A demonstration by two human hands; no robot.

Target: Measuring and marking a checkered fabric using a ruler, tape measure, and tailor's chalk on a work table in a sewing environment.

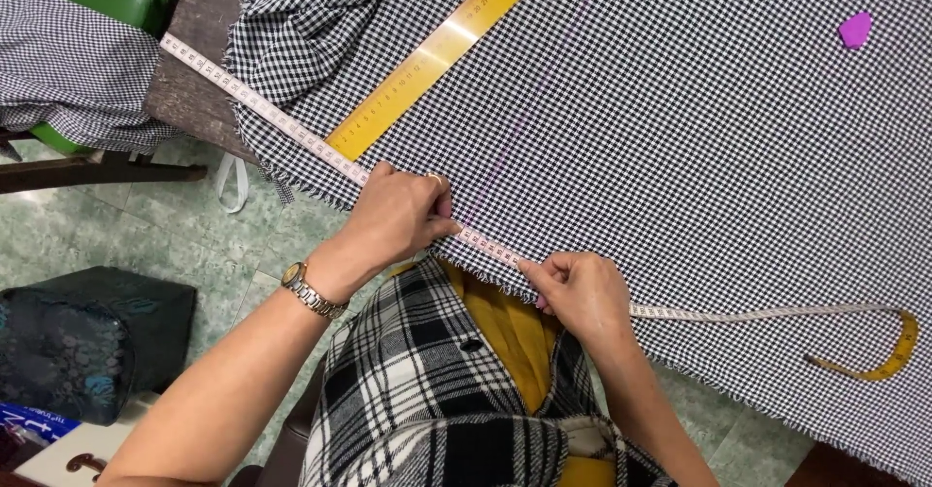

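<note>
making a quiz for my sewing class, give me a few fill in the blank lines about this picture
1. Both hands pin a white tape measure along the edge of the ____ fabric.
2. The left hand has a ____ on its wrist.
3. The long ruler on the fabric is ____ in colour.
4. The chalk near the far corner, well beyond the right hand, is ____.

Missing words: checked; watch; yellow; purple

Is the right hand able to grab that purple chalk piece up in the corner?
Probably yes, with a stretch. The right hand pinches the tape measure at the near fabric edge, while the purple chalk piece lies far across the checked fabric. Nothing stands between them.
</note>
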